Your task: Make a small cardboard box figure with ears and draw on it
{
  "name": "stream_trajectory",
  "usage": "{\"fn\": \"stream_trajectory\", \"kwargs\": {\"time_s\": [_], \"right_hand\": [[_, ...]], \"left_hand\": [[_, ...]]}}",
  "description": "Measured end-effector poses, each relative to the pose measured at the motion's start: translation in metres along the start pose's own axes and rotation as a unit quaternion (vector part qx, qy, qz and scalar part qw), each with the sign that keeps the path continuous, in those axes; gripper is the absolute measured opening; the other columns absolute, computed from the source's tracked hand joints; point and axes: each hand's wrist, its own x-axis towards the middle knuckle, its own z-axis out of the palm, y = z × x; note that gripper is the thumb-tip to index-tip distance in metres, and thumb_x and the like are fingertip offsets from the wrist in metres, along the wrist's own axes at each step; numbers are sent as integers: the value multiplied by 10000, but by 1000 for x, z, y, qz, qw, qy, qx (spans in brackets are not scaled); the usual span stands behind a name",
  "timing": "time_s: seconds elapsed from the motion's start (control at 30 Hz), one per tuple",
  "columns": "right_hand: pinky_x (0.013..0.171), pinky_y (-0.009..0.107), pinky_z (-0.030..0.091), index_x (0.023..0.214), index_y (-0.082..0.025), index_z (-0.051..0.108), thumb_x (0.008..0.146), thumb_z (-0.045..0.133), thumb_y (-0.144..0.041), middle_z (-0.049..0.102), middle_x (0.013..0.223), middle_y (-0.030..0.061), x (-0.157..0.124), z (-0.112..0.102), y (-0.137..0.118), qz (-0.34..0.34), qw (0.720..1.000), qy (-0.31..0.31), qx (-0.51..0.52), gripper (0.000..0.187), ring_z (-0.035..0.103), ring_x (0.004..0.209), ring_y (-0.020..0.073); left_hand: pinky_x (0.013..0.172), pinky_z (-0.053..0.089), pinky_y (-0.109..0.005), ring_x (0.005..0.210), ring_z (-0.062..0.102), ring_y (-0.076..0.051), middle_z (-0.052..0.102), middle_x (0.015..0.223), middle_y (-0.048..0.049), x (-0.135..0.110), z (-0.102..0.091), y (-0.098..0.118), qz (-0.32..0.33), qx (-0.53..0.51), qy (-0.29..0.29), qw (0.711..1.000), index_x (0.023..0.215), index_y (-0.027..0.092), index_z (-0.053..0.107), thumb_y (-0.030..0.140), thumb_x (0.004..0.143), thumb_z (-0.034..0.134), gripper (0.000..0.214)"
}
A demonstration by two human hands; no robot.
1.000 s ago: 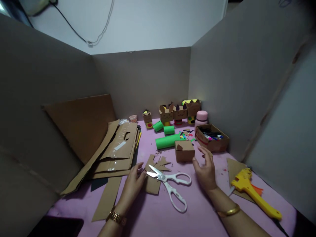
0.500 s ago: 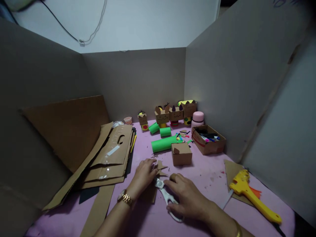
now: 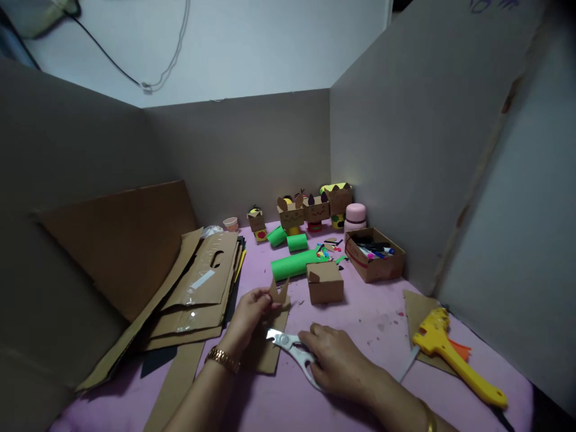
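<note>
My left hand [image 3: 248, 313] pinches a brown cardboard piece [image 3: 270, 336] and lifts its jagged, spiked top edge off the pink table [image 3: 373, 324]. My right hand [image 3: 335, 360] is closed around the handles of the white scissors [image 3: 288, 345], whose blades point left toward the cardboard. A small closed cardboard box [image 3: 324, 282] stands just behind both hands. A green paper roll [image 3: 297, 265] lies behind that box.
Cardboard sheets [image 3: 193, 288] are stacked at the left. A yellow glue gun [image 3: 450, 354] lies at the right on a cardboard scrap. An open box of markers [image 3: 375, 255], a pink bottle [image 3: 355, 216] and small cardboard figures [image 3: 306, 211] stand at the back. Tall cardboard walls surround the table.
My right hand moved from near the small box to the scissors and closed on their handles. My left hand took hold of the cut cardboard piece and raised its spiked edge.
</note>
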Motion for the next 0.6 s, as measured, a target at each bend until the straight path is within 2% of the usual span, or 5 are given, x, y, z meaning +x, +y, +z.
{"fn": "stream_trajectory", "kwargs": {"time_s": [0.17, 0.3, 0.47, 0.53, 0.6], "right_hand": [[654, 298, 365, 987, -205, 622, 726, 516, -189, 662, 949, 84, 1, 1, 2, -4, 1000, 11, 13, 282, 617, 845, 238], [647, 294, 363, 944, -198, 646, 704, 565, -199, 675, 922, 85, 1, 2, 4, -5, 999, 24, 34, 253, 619, 811, 236], [684, 309, 378, 884, -176, 686, 788, 581, -299, 675, 843, 86, 2, 1, 2, 36, 992, 80, 87, 188, 601, 805, 235], [681, 307, 387, 964, -148, 686, 793, 608, -373, 661, 808, 76, 5, 1, 0, 70, 961, 123, 237, 293, 583, 763, 216], [641, 290, 387, 959, -129, 681, 753, 653, -450, 633, 743, 47, 7, 1, -2, 88, 892, 143, 419, 382, 549, 688, 184]], "left_hand": [[689, 547, -206, 678, 723, -121, 747, 778, -59, -18, -4, 9, -44, -110, 47, 992, 870, 159, 577, 88, 804, 575, 97], [640, 552, -184, 704, 731, -124, 759, 879, -91, -37, -6, 15, -65, -156, 62, 984, 917, 140, 601, 62, 806, 594, 136], [608, 548, -179, 631, 713, -112, 759, 777, -42, -65, 2, 11, -79, -184, 60, 978, 925, 139, 631, 97, 734, 697, 207], [598, 544, -183, 602, 705, -117, 749, 707, -11, -75, 10, 7, -79, -192, 47, 977, 883, 151, 640, 153, 668, 773, 253], [605, 546, -200, 607, 707, -136, 753, 696, -12, -82, 20, 3, -77, -198, 24, 977, 841, 152, 655, 222, 590, 837, 318]]}}
